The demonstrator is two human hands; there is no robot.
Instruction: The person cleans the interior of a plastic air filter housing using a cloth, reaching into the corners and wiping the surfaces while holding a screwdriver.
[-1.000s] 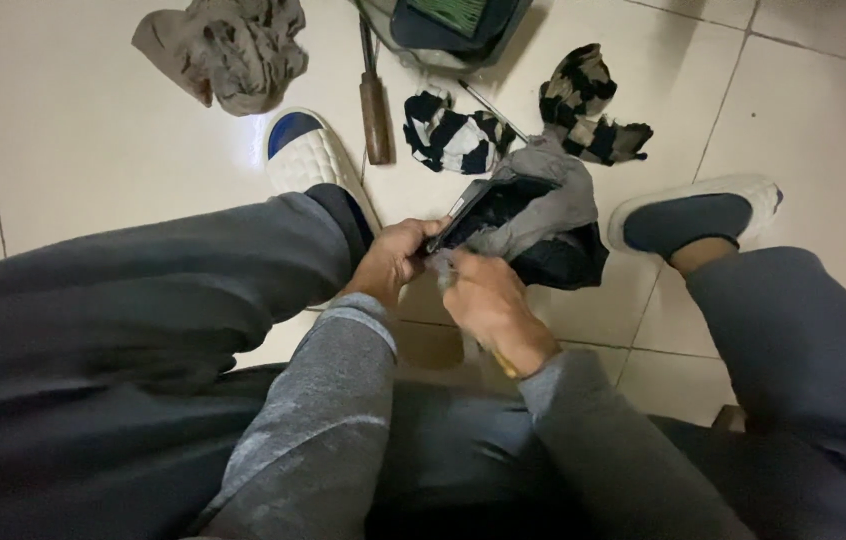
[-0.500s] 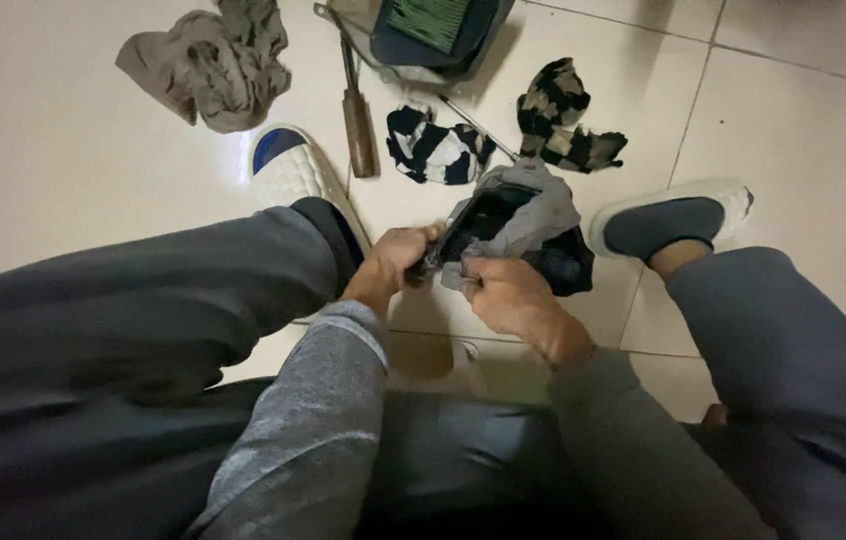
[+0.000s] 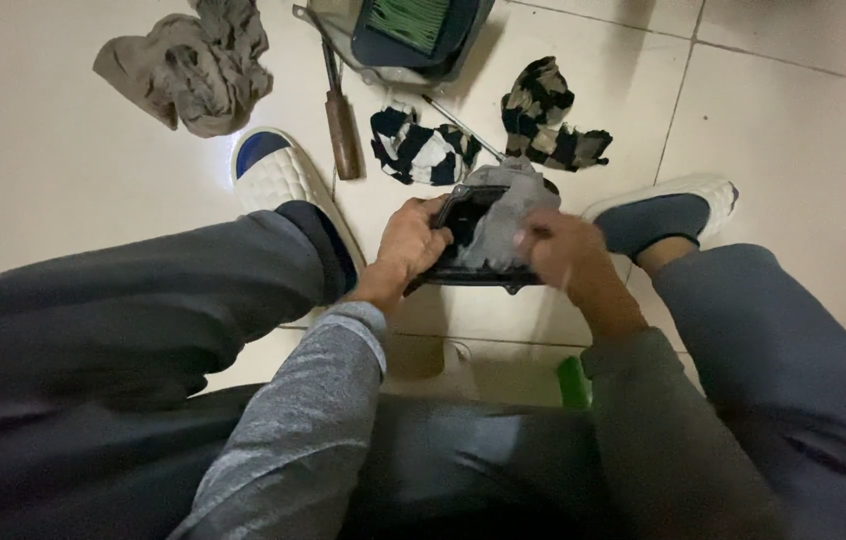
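Since a moment ago the right hand (image 3: 565,252) has pushed the grey rag (image 3: 499,225) further into the black tray (image 3: 473,268), held above the floor (image 3: 63,180), left hand (image 3: 413,240) fingers clamped on its edge, so wiping goes on.

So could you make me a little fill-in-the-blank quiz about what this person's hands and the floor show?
1. The left hand grips a ____ plastic housing.
2. The right hand presses a ____ rag into it.
3. The screwdriver on the tiled floor has a ____ handle.
4. Both feet wear ____.

Missing words: black; grey; brown; slippers
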